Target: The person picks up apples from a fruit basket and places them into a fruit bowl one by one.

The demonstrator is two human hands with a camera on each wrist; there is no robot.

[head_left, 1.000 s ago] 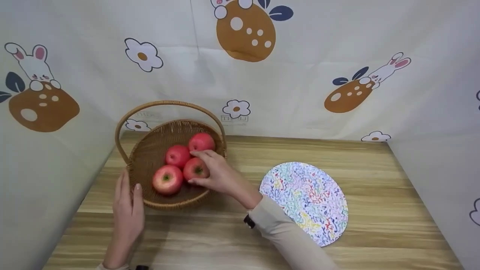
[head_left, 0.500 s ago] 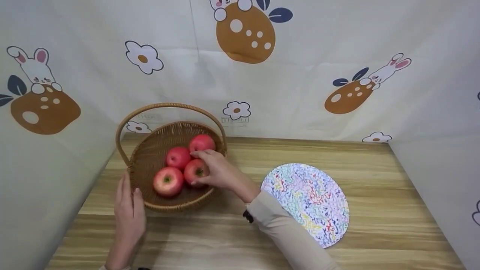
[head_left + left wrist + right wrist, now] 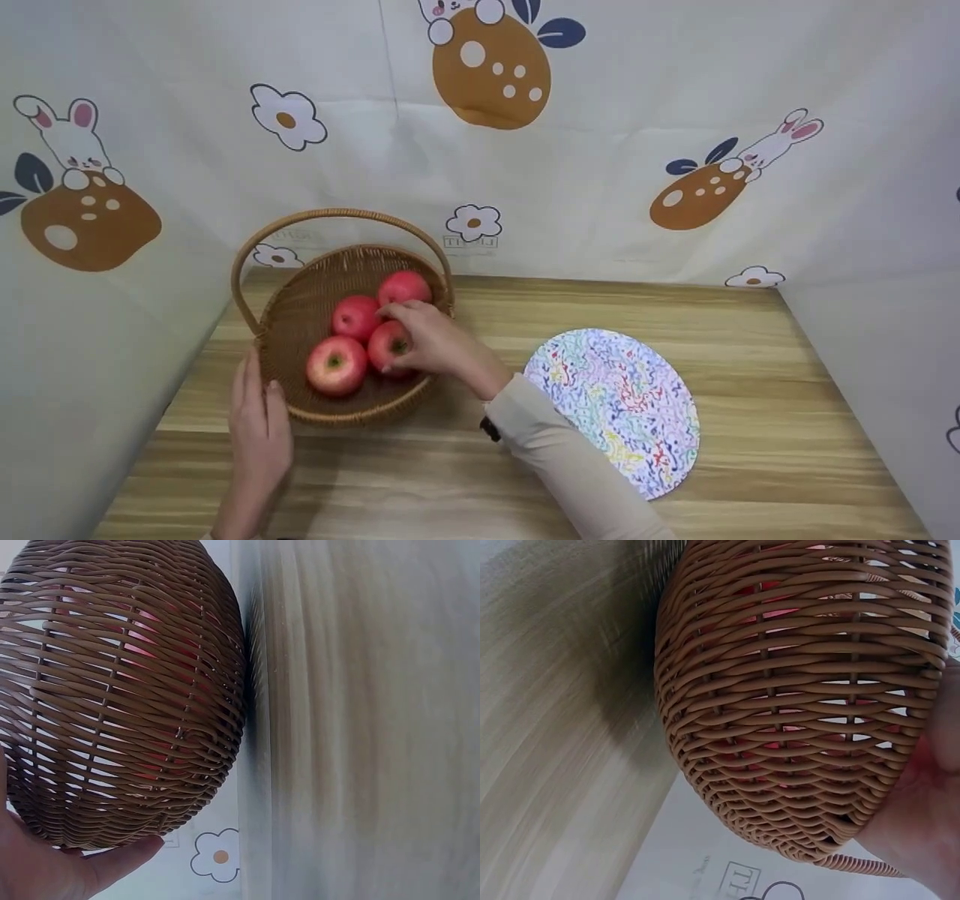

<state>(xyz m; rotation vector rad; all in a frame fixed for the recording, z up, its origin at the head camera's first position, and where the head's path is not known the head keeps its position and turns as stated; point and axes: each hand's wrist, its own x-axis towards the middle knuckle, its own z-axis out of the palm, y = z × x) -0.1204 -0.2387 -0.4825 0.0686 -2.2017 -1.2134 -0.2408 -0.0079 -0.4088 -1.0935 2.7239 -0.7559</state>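
Note:
A brown wicker basket [image 3: 296, 319] with a tall arched handle holds several red apples. My right hand [image 3: 442, 341] reaches over its right rim and grips the right-front apple [image 3: 384, 343], thumb on the near side and fingers on the far side. Against that fruit lie a paler apple [image 3: 337, 365] on the left and a red apple [image 3: 356, 316] behind; another apple [image 3: 405, 286] sits at the back right. With fairly straight fingers, my left hand [image 3: 259, 431] rests on the basket's left front side. In the right wrist view, the weave [image 3: 795, 705] hides most of the held fruit.
A round mat [image 3: 622, 405] with a multicoloured squiggle pattern lies right of the basket, partly under my right sleeve [image 3: 570, 457]. The wood-grain table [image 3: 420, 480] is enclosed by printed cloth walls [image 3: 585, 187] at the back and sides.
My right thumb has shifted slightly farther in on the near side of the gripped apple. The left hand and basket stay nearly still; the head view has tilted a little.

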